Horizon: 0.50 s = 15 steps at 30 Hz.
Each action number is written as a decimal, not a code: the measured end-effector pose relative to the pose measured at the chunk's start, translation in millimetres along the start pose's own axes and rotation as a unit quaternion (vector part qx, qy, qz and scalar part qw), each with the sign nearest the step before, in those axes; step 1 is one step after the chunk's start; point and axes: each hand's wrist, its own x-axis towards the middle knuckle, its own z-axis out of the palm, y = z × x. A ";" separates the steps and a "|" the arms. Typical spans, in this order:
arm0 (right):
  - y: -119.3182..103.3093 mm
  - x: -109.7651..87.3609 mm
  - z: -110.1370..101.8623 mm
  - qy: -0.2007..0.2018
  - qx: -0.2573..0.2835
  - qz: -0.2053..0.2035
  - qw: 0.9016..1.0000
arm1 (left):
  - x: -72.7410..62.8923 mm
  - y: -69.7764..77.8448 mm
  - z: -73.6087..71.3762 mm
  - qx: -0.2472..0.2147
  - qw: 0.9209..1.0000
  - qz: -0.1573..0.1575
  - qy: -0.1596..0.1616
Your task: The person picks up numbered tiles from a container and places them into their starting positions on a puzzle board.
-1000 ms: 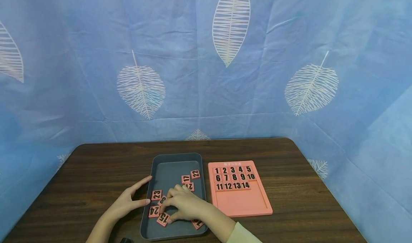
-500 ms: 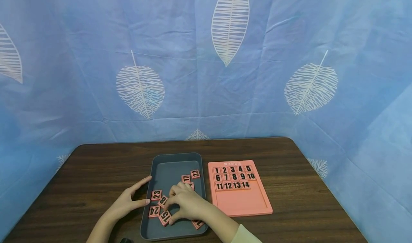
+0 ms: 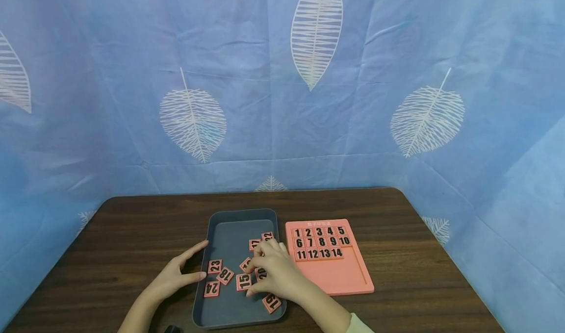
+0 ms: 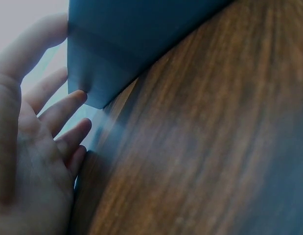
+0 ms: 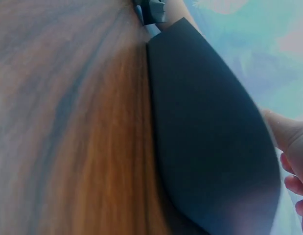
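Note:
A shallow dark grey tray (image 3: 234, 314) holds several loose pink number tiles. Between thumb and index finger, my right hand (image 3: 282, 274) pinches the 15 tile (image 3: 243, 282) inside the tray. Next to this hand lie the 20 tile (image 3: 261, 273) and a partly covered tile (image 3: 245, 264). My left hand (image 3: 172, 278) has its fingers spread, with thumb and fingertips against the tray's left side. In the left wrist view, these fingers (image 4: 63, 110) reach along the tray's outer wall (image 4: 122, 49). The right wrist view shows mostly the tray's side (image 5: 210, 127), hiding the pinched tile.
Right of the tray lies a pink board (image 3: 335, 276) with tiles 1 to 14 in rows. Tiles 23 (image 3: 215, 266), 18 (image 3: 225, 275) and 24 (image 3: 212, 289) lie at the tray's left, the 19 tile (image 3: 271, 303) at lower right. A black object (image 3: 173, 329) is at the front edge.
My right hand has moved right and slightly away, bringing the 15 tile along and turning it nearly straight. The 18, 19 and 20 tiles are now in plainer view. My left hand has stayed put.

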 end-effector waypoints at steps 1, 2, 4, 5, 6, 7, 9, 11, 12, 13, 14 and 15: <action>0.9 -1.8 -2.8 0.006 0.001 0.009 1.000 | -0.1 0.6 -0.1 0.000 1.000 -0.001 0.000; 1.9 -3.8 -5.2 0.013 0.000 0.018 1.000 | -0.1 1.0 -0.2 -0.001 1.000 -0.001 -0.001; 4.1 -7.7 -10.0 0.028 0.002 0.036 0.999 | -0.3 1.7 -0.3 -0.001 1.000 0.000 0.000; 5.5 -10.0 -12.0 0.036 0.004 0.044 0.998 | -0.2 1.5 -0.3 -0.001 1.000 0.000 0.000; 6.7 -12.1 -13.9 0.044 0.004 0.051 0.998 | -0.1 1.4 -0.3 -0.001 1.000 0.001 0.000; 8.3 -14.4 -15.4 0.051 0.004 0.059 0.997 | -0.2 1.5 -0.3 -0.001 1.000 0.001 0.000; 11.3 -19.0 -18.0 0.067 0.002 0.070 0.995 | -0.1 1.3 -0.4 -0.001 1.000 0.002 0.000; 14.3 -23.9 -20.2 0.082 0.001 0.082 0.993 | -0.1 1.0 -0.5 -0.001 1.000 0.001 0.000; 16.0 -26.4 -21.1 0.090 0.003 0.088 0.992 | -0.1 1.1 -0.5 0.000 1.000 0.001 0.000; 17.6 -29.0 -22.2 0.097 0.004 0.095 0.991 | -0.1 1.2 -0.5 0.000 1.000 0.000 0.000; 19.1 -31.6 -23.3 0.105 0.005 0.102 0.989 | 0.0 1.0 -0.4 0.000 1.000 -0.002 -0.002; 20.8 -34.3 -24.5 0.114 0.010 0.111 0.987 | 0.1 0.8 -0.2 0.000 1.000 -0.003 -0.003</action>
